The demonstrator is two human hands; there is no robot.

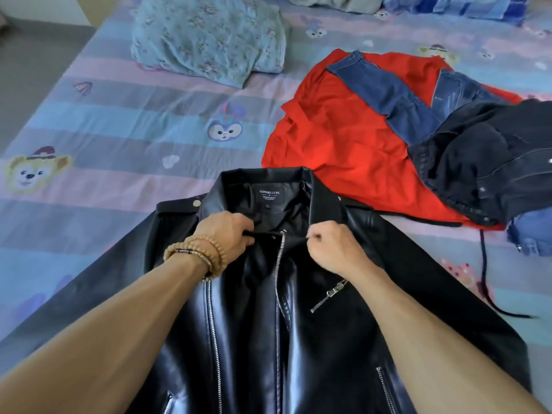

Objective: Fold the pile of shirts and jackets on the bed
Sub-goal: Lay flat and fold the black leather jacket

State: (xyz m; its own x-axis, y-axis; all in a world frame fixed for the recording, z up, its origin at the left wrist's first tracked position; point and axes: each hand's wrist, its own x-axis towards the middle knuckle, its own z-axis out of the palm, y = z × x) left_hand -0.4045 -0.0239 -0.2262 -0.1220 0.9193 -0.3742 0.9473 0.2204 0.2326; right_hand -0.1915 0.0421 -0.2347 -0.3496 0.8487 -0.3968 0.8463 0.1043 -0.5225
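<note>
I see black leather jacket (268, 324) front-up on bed (104, 121) | left hand (227, 231) pinches placket by the zip | right hand (331, 243) pinches opposite collar edge | red shirt (337, 132), denim jackets (484, 162) piled right

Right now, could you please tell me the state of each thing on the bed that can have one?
Black leather jacket: laid flat, front up, collar open, not folded.
Left hand: grips the jacket's front edge near the collar.
Right hand: pinches the opposite front edge.
Chest pocket zip: closed.
Red shirt: spread out, unfolded.
Blue denim jacket: lying crumpled on the red shirt.
Dark denim jacket: heaped, unfolded.
Floral pillow: lying flat.
</note>
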